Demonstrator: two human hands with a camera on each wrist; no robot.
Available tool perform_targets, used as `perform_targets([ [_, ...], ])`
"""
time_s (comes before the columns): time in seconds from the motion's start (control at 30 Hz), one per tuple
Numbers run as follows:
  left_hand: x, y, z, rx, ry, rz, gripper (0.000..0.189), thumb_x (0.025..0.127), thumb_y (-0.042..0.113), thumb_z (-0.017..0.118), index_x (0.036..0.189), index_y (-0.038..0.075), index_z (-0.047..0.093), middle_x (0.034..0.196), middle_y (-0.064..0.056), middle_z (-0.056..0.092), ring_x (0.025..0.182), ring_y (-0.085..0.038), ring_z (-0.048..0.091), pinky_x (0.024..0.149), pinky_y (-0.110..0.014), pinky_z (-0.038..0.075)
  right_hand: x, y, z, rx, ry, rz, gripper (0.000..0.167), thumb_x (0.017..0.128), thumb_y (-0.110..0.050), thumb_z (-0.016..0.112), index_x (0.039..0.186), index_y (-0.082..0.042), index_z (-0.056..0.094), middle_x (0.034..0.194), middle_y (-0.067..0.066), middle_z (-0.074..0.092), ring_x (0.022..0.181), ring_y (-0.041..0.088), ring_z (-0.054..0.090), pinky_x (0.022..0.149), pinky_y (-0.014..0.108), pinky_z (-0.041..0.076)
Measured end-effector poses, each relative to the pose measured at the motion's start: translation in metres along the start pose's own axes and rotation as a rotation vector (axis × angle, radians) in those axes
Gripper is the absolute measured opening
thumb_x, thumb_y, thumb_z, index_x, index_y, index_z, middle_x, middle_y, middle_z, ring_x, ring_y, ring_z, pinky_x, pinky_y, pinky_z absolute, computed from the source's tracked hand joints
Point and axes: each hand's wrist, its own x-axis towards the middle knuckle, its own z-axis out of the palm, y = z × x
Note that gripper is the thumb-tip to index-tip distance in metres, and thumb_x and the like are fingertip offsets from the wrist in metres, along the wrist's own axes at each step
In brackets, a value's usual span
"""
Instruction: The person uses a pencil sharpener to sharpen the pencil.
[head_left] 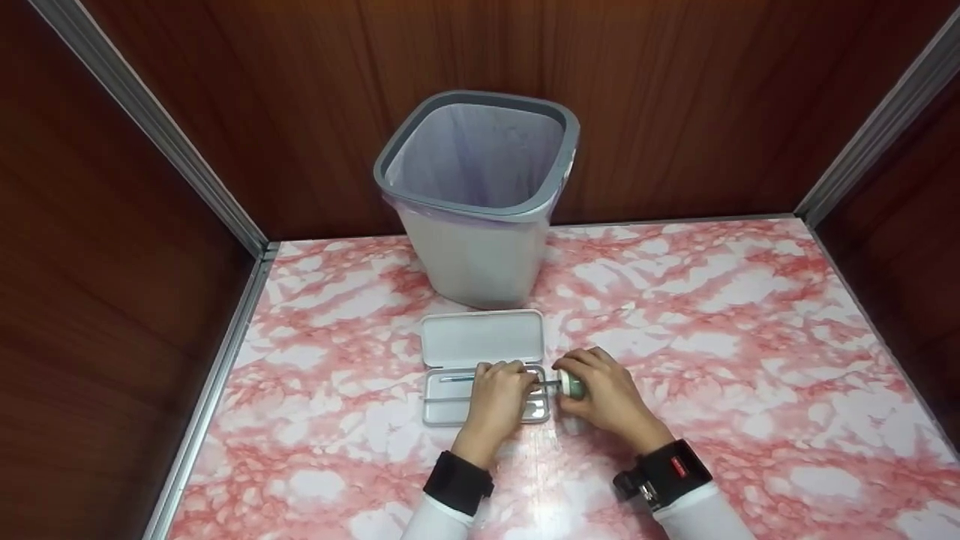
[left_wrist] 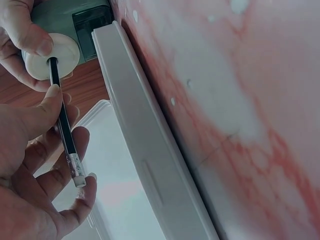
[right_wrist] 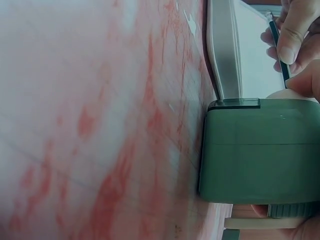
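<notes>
A dark pencil (left_wrist: 65, 125) with a white eraser at its back end stands with its front in the round white face (left_wrist: 67, 57) of a green pencil sharpener (right_wrist: 255, 155). My left hand (head_left: 499, 394) pinches the pencil between thumb and fingers, above an open pencil case (head_left: 482, 341). On the right, my right hand (head_left: 609, 394) grips the sharpener, fingers on its white face and along its side. A ribbed dark knob (right_wrist: 292, 210) and a pale bar (right_wrist: 262, 223) show at the sharpener's other end. The pencil's tip is hidden inside.
A thin bluish stick (head_left: 455, 379) lies in the case's back compartment. Behind the case stands a tall bin (head_left: 476, 259) with a grey rim and a liner. Wooden panels (head_left: 675, 112) close the pink marbled table (head_left: 337, 480) in at the back and both sides.
</notes>
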Motion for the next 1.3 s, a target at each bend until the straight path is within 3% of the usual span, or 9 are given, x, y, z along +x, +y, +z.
perform_targets([
  [0.63,-0.003,-0.006,-0.004,-0.093,-0.023,-0.021,0.007,0.082,0.030,0.073,0.081,0.023,0.075,0.079,0.010,0.064,0.076,-0.014,0.064,0.071,-0.033,0.040,0.000,-0.003,-0.002,-0.001,-0.017,0.032,0.042,0.067,-0.027,0.079,0.107,-0.017,0.070,0.110,-0.003,0.064,0.097,0.020,0.055,0.073,0.040,0.049],
  [0.9,-0.003,-0.009,-0.008,-0.138,-0.063,-0.035,0.007,0.082,0.028,0.074,0.083,0.022,0.076,0.083,0.009,0.067,0.079,-0.014,0.065,0.072,-0.035,0.042,0.000,-0.003,-0.002,0.007,-0.024,0.035,0.043,0.067,-0.027,0.079,0.108,-0.017,0.070,0.111,-0.001,0.064,0.098,0.021,0.055,0.076,0.040,0.048],
  [1.3,-0.004,-0.012,-0.008,-0.164,-0.059,-0.032,0.008,0.081,0.027,0.074,0.085,0.021,0.077,0.085,0.008,0.067,0.080,-0.014,0.066,0.069,-0.035,0.042,0.000,-0.002,-0.001,0.008,-0.027,0.040,0.045,0.068,-0.029,0.080,0.110,-0.017,0.070,0.113,-0.001,0.064,0.100,0.022,0.055,0.077,0.041,0.048],
])
